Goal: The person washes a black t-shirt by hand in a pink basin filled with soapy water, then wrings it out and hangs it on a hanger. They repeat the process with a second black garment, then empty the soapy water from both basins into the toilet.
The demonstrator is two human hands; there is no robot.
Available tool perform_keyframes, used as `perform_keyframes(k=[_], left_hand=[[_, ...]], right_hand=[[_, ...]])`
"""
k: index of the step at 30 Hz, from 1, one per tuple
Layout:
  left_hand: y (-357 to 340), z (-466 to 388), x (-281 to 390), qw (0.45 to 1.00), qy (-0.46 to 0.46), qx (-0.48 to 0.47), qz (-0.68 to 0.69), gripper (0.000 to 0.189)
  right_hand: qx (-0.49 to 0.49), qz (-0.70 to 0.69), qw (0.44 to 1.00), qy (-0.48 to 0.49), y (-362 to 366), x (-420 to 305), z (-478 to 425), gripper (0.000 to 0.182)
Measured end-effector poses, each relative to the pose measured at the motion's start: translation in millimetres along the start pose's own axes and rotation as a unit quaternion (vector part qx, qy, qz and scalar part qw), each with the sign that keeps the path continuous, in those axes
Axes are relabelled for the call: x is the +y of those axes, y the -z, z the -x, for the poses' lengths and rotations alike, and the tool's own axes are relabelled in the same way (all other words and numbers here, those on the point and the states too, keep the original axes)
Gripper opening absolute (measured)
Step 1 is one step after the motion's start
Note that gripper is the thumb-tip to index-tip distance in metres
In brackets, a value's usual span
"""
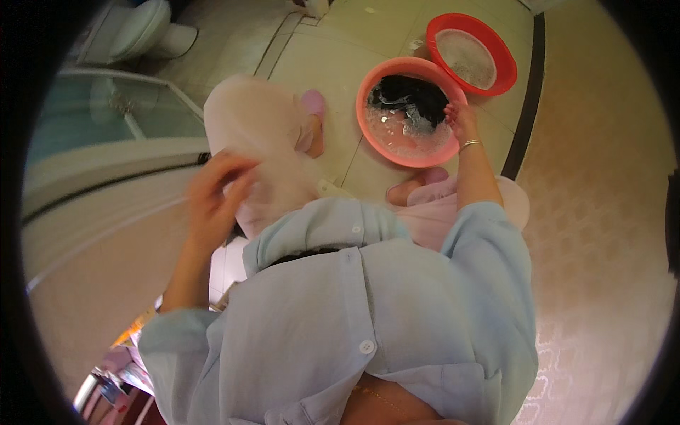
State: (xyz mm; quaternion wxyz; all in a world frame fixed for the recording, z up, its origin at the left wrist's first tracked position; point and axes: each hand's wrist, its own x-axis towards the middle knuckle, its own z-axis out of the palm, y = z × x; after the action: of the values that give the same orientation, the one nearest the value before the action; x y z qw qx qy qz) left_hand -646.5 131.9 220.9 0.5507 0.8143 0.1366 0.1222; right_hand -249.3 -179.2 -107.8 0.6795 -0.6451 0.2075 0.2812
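A pink plastic basin [373,139] stands on the tiled floor in front of me. Black wet cloth [406,95] lies in its sudsy water, heaped toward the far side. My right hand [463,121], with a bangle at the wrist, is at the basin's right rim, fingers curled inward beside the cloth. Whether those fingers grip the rim or the cloth's edge is not visible. Over my left thigh, blurred by motion, hovers my left hand [217,186]; its thumb and fingers are apart and nothing shows in them.
Behind the pink basin on the right, a red basin [502,66] holds foamy water. A white toilet [143,32] is at the far left, beyond a glass panel [90,114]. A patterned wall [589,175] rises on the right. My slippered feet flank the pink basin's near side.
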Motion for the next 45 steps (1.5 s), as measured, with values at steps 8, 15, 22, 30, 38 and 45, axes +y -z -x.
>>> perform_keyframes(k=[8,15,22,30,38,45], left_hand=[[-210,-255,-216,0.940,0.105,-0.281,-0.165,0.027],[-319,-235,-376,0.949,0.280,-0.144,-0.014,0.048],[-307,-253,-355,0.925,0.348,-0.136,0.068,0.058],[-332,-280,-359,0.968,0.219,-0.086,0.081,0.076],[-291,-298,-248,0.977,-0.024,-0.213,0.007,0.072],[-267,-311,-192,0.933,-0.029,-0.354,-0.066,0.057]], right_hand=[[-0.059,0.382,0.879,0.280,-72,54,-73,0.036],[-0.011,0.545,0.827,0.139,-163,99,-92,0.053],[-0.103,0.545,0.822,0.126,-112,112,-124,0.063],[-0.174,0.290,0.940,0.049,-81,12,-47,0.056],[-0.156,0.498,0.766,0.375,-67,-84,50,0.026],[-0.097,0.568,0.634,0.516,-63,-152,120,0.019]])
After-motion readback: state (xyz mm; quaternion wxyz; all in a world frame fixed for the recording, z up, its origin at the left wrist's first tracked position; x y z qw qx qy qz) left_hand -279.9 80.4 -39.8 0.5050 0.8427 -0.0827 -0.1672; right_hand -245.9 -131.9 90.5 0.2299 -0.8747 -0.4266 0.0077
